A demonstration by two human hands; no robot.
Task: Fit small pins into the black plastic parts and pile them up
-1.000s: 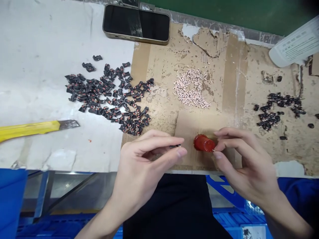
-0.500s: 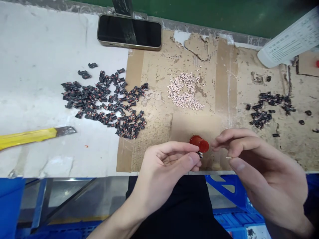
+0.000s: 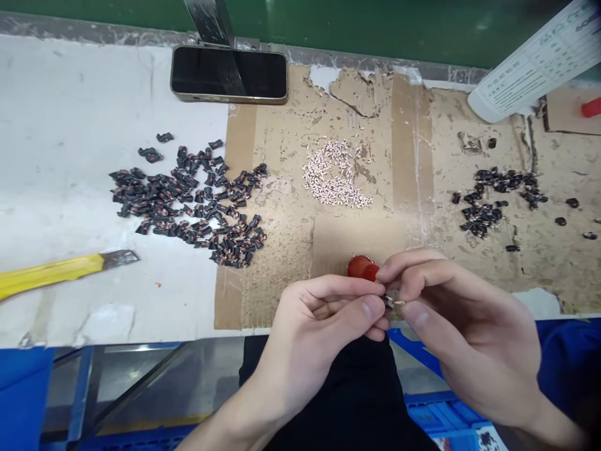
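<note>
My left hand [image 3: 323, 329] is closed, pinching a small black part [image 3: 388, 302] between thumb and forefinger; most of the part is hidden by the fingers. Opposite it, my right hand [image 3: 464, 319] grips a tiny pale sliver [image 3: 399, 303] with thumb and index finger. The sliver's end meets the black part, or nearly so; I cannot tell whether it is inside. Just behind the fingertips sits a small red container [image 3: 359, 265], partly covered by my right hand. Farther back lies a scatter of tiny pinkish-white pieces [image 3: 323, 188] on cardboard.
Black parts with reddish marks [image 3: 162, 194] are heaped at left, and more black pieces [image 3: 483, 219] lie at right. A yellow utility knife [image 3: 51, 269] rests at far left. Along the back are a phone [image 3: 230, 75] and a white bottle [image 3: 526, 72]. A red cap [image 3: 591, 108] is far right.
My right hand has moved left, bringing the pale sliver up to the black part in my left hand. The whole view has shifted slightly.
</note>
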